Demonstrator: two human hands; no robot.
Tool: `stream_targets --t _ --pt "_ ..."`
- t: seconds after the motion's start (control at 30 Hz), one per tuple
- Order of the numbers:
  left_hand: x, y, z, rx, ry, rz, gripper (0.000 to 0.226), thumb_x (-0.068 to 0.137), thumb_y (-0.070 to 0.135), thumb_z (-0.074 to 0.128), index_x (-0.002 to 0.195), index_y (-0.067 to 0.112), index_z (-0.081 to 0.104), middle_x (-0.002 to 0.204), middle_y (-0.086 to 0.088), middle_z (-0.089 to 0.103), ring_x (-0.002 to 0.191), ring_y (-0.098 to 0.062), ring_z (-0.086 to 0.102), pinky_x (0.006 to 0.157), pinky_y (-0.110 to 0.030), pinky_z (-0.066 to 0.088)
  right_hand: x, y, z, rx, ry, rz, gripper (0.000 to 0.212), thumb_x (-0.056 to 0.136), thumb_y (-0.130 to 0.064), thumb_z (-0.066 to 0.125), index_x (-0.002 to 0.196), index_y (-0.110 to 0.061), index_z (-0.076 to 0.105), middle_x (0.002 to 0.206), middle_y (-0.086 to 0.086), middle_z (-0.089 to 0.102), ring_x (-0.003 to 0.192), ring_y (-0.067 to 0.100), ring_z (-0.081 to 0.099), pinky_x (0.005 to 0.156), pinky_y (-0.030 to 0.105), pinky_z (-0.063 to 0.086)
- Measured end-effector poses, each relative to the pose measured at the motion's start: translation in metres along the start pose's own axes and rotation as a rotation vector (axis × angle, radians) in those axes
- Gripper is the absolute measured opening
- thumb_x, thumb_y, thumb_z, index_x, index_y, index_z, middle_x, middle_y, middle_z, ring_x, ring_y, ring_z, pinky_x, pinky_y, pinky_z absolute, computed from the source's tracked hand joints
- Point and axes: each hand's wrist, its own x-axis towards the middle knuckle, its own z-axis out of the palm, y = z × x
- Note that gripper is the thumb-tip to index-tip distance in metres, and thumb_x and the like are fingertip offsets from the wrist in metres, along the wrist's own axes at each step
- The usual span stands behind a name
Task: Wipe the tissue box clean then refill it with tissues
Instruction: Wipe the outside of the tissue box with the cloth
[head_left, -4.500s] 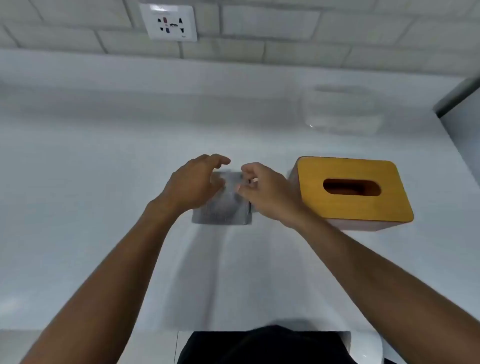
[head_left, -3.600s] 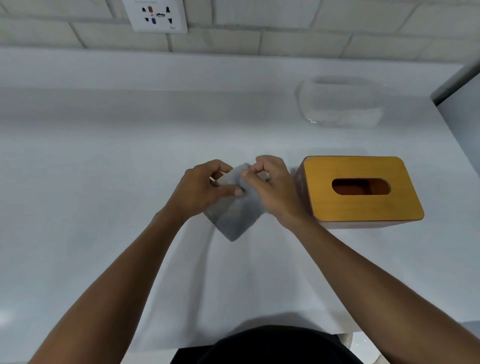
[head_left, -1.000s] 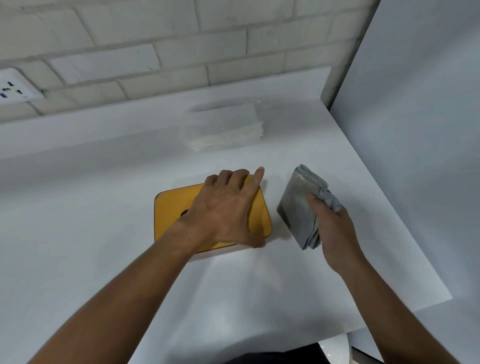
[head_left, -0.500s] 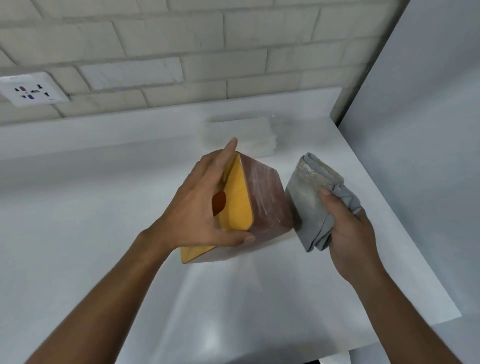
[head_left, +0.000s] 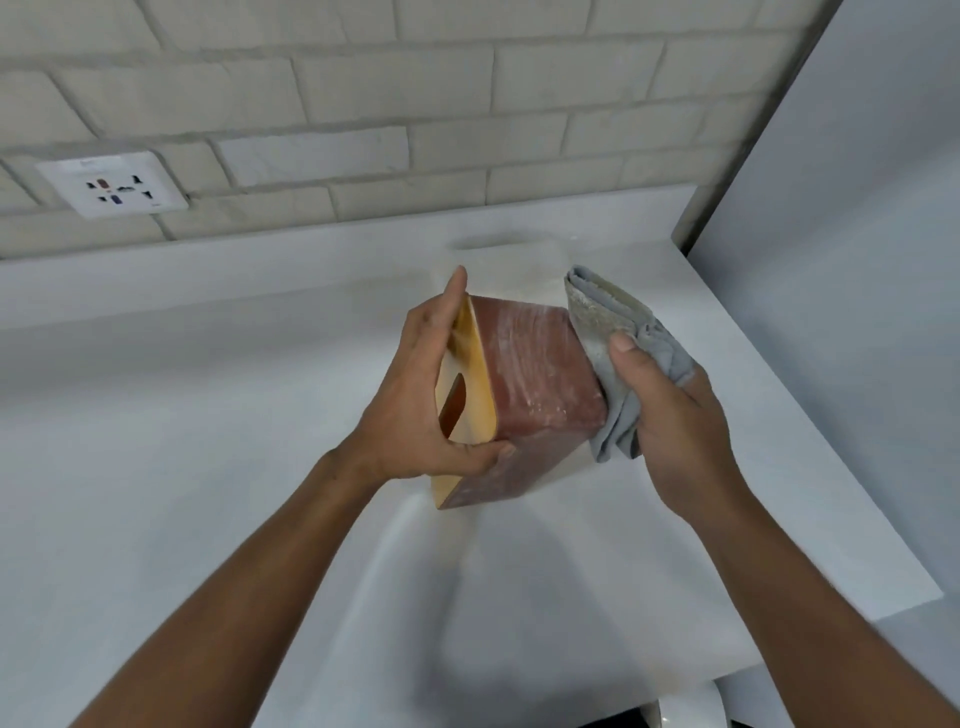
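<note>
Holding: tissue box (head_left: 535, 384) tipped on its side, lifted off the counter (head_left: 156, 467), between both hands.
Left hand (head_left: 415, 410): clasped on the box, palm flat against the yellow lid (head_left: 470, 374), thumb hooked round the lower edge, fingertips (head_left: 457, 280) reaching past the top edge.
Right hand (head_left: 670, 415): gripping a folded grey cloth (head_left: 608, 343), thumb pinning it from the front, other fingers wrapped behind.
Cloth: pressed against the right end of the box, upper fold standing above the box's top corner, pale dusty smear on the face turned to the camera.
Box: reddish-brown side turned up and toward the camera, streaked with whitish dust; lid facing left, its oval slot (head_left: 453, 402) partly covered by the palm.
Counter: white, stretching below and behind the box; right edge meeting a plain grey panel (head_left: 857, 260).
Tissues (head_left: 504, 265): pale, blurred stack on the counter just behind the box, against the back ledge.
Wall (head_left: 415, 104): off-white brick pattern, with a white socket plate (head_left: 111, 189) at far left.
</note>
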Motion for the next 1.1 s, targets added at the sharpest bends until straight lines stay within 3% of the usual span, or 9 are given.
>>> stream_targets --t 0.17,0.27,0.43,0.53,0.63,0.73,0.83,0.97,1.1 --pt "-0.002 0.002 -0.009 -0.054 -0.081 -0.087 0.150 0.054 0.090 0.077 0.163 0.037 -0.013 0.164 0.002 0.026 0.152 -0.004 0.027 0.121 -0.015 0.024 -0.004 -0.007 0.011 0.008 0.065 0.068 0.022 0.100 -0.026 0.055 0.081 -0.030 0.064 0.056 -0.015 0.067 0.052 0.001 0.062 0.047 0.014 0.043" --pt "-0.006 0.000 -0.010 -0.142 -0.040 -0.133 0.157 0.045 0.096 0.075 0.165 0.035 -0.005 0.162 0.024 0.025 0.152 0.007 0.026 0.124 -0.019 0.022 -0.005 -0.006 0.012 0.028 0.153 0.130 0.032 0.097 -0.036 0.059 0.071 -0.018 0.063 0.045 0.003 0.059 0.043 0.019 0.051 0.047 0.027 0.035" --pt "-0.015 -0.002 -0.011 -0.129 -0.052 -0.147 0.157 0.039 0.091 0.082 0.167 0.036 0.009 0.162 0.029 0.026 0.152 0.010 0.026 0.122 -0.015 0.024 -0.005 -0.006 0.004 0.175 0.275 0.129 0.016 0.098 -0.032 0.059 0.093 -0.019 0.067 0.045 0.003 0.059 0.042 0.021 0.053 0.043 0.025 0.036" --pt "-0.017 0.000 -0.010 -0.105 -0.076 -0.154 0.146 0.037 0.091 0.082 0.158 0.054 0.009 0.156 0.038 0.026 0.147 0.015 0.029 0.115 -0.009 0.026 -0.005 -0.005 -0.006 0.119 0.257 -0.034 0.018 0.101 -0.026 0.055 0.104 -0.037 0.069 0.076 -0.017 0.072 0.068 0.002 0.066 0.057 0.015 0.051" --pt "-0.016 -0.003 -0.008 -0.076 -0.091 -0.166 0.157 0.037 0.077 0.090 0.164 0.043 0.005 0.160 0.029 0.026 0.148 0.013 0.027 0.117 -0.013 0.025 -0.007 0.000 -0.013 -0.267 -0.020 -0.162 0.032 0.100 -0.035 0.053 0.131 -0.042 0.060 0.099 -0.026 0.069 0.077 -0.009 0.061 0.081 0.018 0.050" --pt "-0.013 -0.007 -0.008 -0.037 -0.126 -0.164 0.157 0.044 0.070 0.089 0.166 0.038 -0.003 0.159 0.021 0.025 0.144 0.020 0.024 0.112 -0.004 0.024 -0.003 0.009 -0.015 -0.636 -0.364 -0.185 0.049 0.103 -0.033 0.051 0.149 -0.043 0.038 0.151 -0.035 0.033 0.129 -0.012 0.043 0.107 0.021 0.035" --pt "-0.010 -0.007 -0.008 0.022 -0.128 -0.162 0.158 0.043 0.075 0.086 0.167 0.038 -0.005 0.152 0.028 0.021 0.135 0.028 0.022 0.103 0.004 0.024 0.003 0.004 -0.010 -0.790 -0.462 -0.205 0.053 0.103 -0.038 0.042 0.153 -0.043 0.024 0.158 -0.036 0.008 0.144 -0.016 0.001 0.122 0.025 0.007" --pt "-0.008 -0.004 -0.006 0.032 -0.091 -0.154 0.146 0.042 0.076 0.085 0.159 0.047 0.003 0.151 0.024 0.023 0.135 0.026 0.025 0.104 -0.001 0.027 0.016 -0.005 -0.005 -0.818 -0.437 -0.167 0.050 0.104 -0.041 0.040 0.152 -0.041 0.027 0.158 -0.032 0.016 0.144 -0.017 0.008 0.123 0.022 0.010" --pt "-0.008 -0.005 -0.003 0.026 -0.064 -0.145 0.145 0.044 0.075 0.084 0.162 0.039 0.008 0.153 0.017 0.027 0.135 0.022 0.029 0.104 0.000 0.029 0.029 -0.007 0.000 -0.763 -0.380 -0.137 0.048 0.104 -0.040 0.042 0.151 -0.040 0.034 0.157 -0.029 0.024 0.144 -0.012 0.017 0.123 0.023 0.014"
